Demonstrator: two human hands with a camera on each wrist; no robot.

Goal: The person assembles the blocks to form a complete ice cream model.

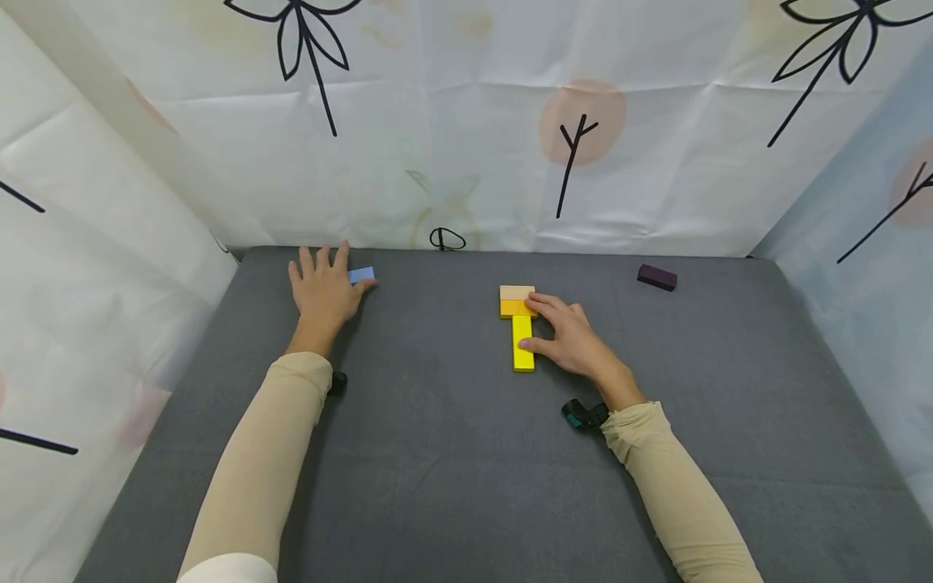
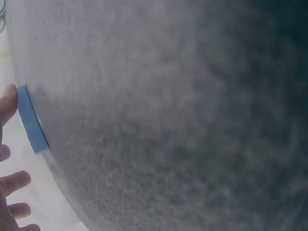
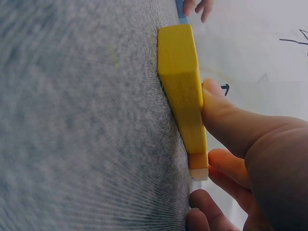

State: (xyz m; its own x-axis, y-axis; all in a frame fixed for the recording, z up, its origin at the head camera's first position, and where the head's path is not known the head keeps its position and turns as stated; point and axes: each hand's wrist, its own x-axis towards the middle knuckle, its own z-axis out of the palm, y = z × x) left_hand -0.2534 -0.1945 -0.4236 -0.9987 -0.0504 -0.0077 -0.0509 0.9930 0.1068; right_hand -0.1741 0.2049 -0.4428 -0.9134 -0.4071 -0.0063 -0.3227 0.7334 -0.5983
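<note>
Grey felt table: right hand touches yellow block, left hand blue block.

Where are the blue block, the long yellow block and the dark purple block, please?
blue block (image 1: 361,274): head view, middle of its top face.
long yellow block (image 1: 521,340): head view, bare top face left of the thumb.
dark purple block (image 1: 657,277): head view, centre of the block.
</note>
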